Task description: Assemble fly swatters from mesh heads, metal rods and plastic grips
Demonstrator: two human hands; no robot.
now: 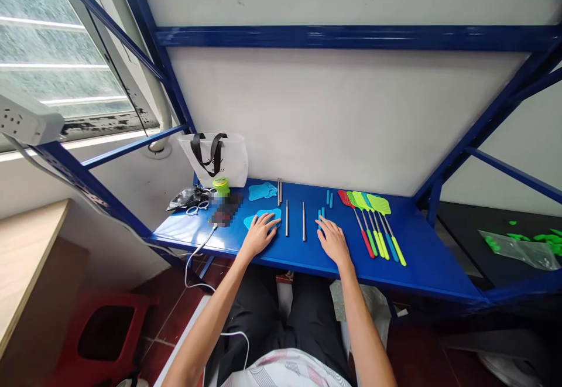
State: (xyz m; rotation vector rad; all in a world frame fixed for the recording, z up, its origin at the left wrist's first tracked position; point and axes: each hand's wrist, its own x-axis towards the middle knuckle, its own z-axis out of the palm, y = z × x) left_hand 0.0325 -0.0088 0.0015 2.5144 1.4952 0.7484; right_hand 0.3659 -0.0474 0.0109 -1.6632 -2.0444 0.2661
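Note:
My left hand (pixel 260 236) lies flat with its fingers spread, partly over a blue fly swatter head (pixel 251 221). Behind it rest more blue swatter heads (pixel 262 191), with thin metal rods (pixel 280 192) beside them. Between my hands, one metal rod (pixel 287 218) and another metal rod (pixel 304 222) lie apart on the table. My right hand (pixel 333 239) is open, its fingertips at a small group of blue handles (pixel 323 212); whether they press on them I cannot tell. Farther back are other short blue handles (pixel 329 198).
Several coloured fly swatters (pixel 377 223) lie fanned on the blue table (pixel 432 252) at right. A phone (pixel 227 210) with a cable, scissors (pixel 197 208), a black plastic bag (pixel 187 198), a green-lidded tub (pixel 222 186) and a white tote bag (pixel 237 161) occupy the left end.

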